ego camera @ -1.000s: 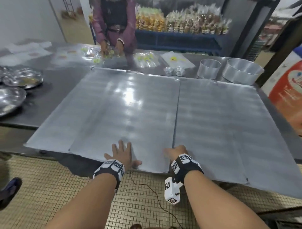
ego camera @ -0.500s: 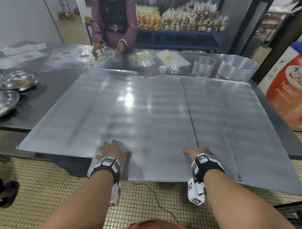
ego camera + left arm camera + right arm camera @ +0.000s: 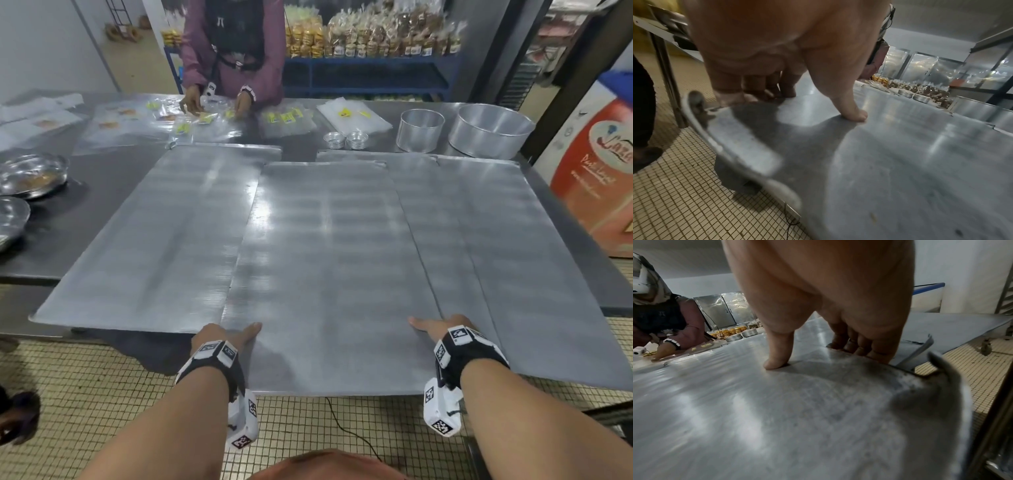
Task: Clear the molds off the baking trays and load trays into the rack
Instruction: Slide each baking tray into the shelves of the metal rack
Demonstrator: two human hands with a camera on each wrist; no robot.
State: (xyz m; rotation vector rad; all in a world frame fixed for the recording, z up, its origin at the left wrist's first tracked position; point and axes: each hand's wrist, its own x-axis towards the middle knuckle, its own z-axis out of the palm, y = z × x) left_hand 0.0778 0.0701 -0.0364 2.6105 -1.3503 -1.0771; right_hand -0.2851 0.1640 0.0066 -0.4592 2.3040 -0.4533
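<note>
A flat metal baking tray lies in the middle, overlapping a left tray and a right tray; its near end overhangs the table. My left hand grips its left edge, thumb pressed on top and fingers curled over the rim. My right hand grips the right edge the same way, thumb on top, fingers curled round the edge. Two round cake molds and small foil cups stand on the table behind the trays.
Another person handles plastic bags at the far side of the steel table. Metal bowls sit at the left. A shelf of packaged bread stands behind. Tiled floor lies below the tray ends.
The middle tray has slid right and towards me, over the right tray. My hands have spread apart; the left went from lying flat on top to gripping the side edge.
</note>
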